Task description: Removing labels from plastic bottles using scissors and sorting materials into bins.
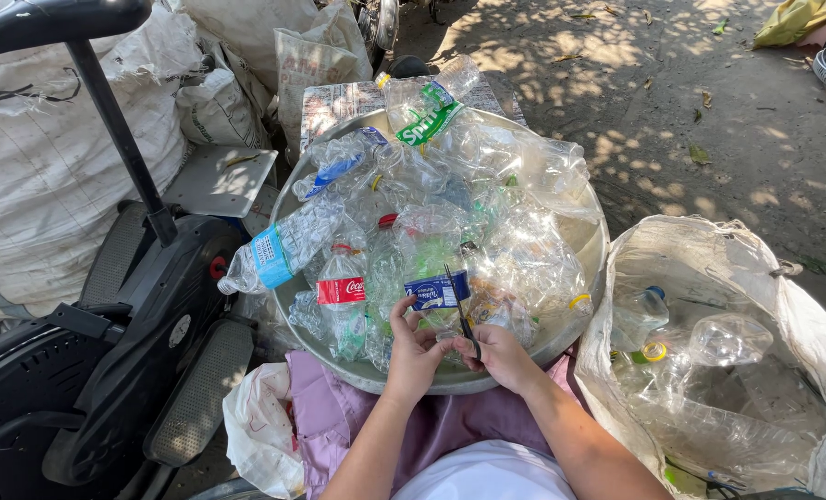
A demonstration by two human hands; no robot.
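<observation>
blade pinched in right hand fingers, edge against blue bottle label; left hand fingers curl around that bottle, steadying it over metal basin.

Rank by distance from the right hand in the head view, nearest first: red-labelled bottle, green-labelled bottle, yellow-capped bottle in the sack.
From the right hand:
1. Yellow-capped bottle, right, in the sack.
2. Red-labelled bottle, left, in the basin.
3. Green-labelled bottle, basin's far rim.
</observation>
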